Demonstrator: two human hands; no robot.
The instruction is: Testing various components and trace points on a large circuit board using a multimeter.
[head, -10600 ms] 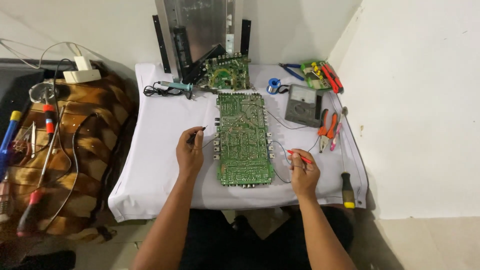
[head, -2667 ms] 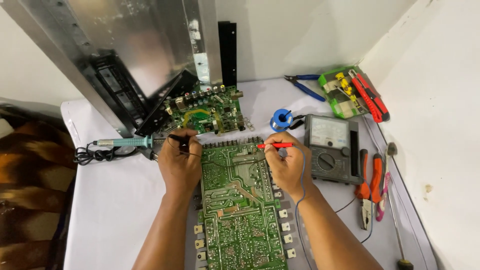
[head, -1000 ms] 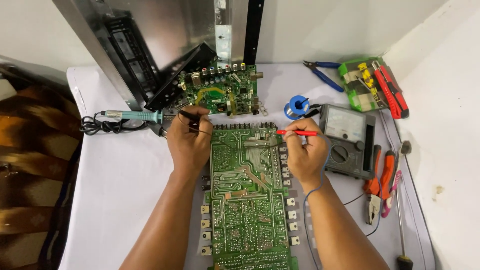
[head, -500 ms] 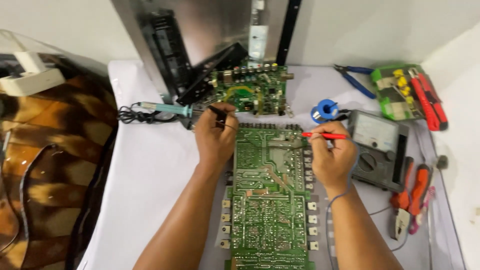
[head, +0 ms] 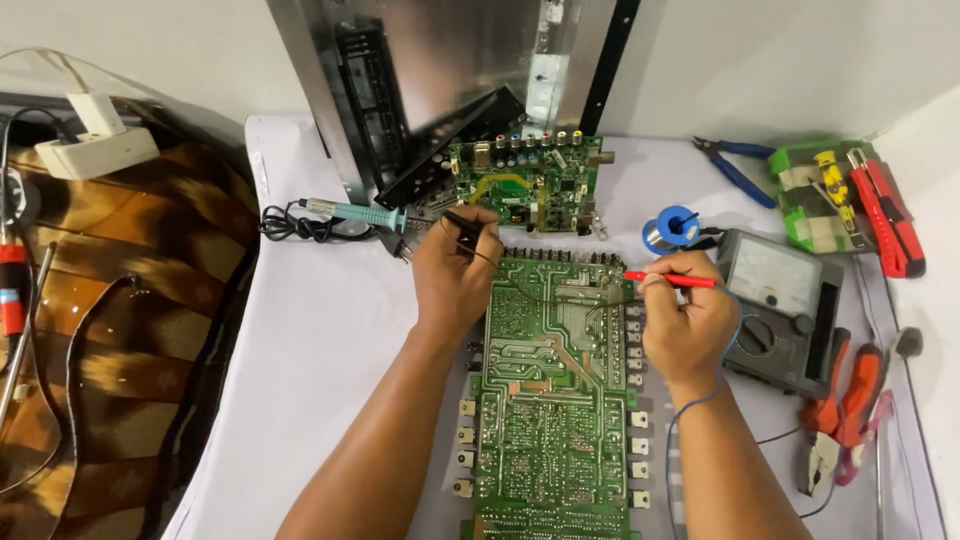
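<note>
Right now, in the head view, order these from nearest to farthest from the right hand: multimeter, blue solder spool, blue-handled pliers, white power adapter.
From the right hand:
1. multimeter, just right of it.
2. blue solder spool, just beyond it.
3. blue-handled pliers, far right corner.
4. white power adapter, far left.

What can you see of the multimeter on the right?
The multimeter is a dark grey box with a pale analog dial window at its top and a round black selector knob below. It lies flat on the white cloth, right of the large green circuit board. The right hand overlaps its left edge; orange-handled pliers lie at its right.
</note>
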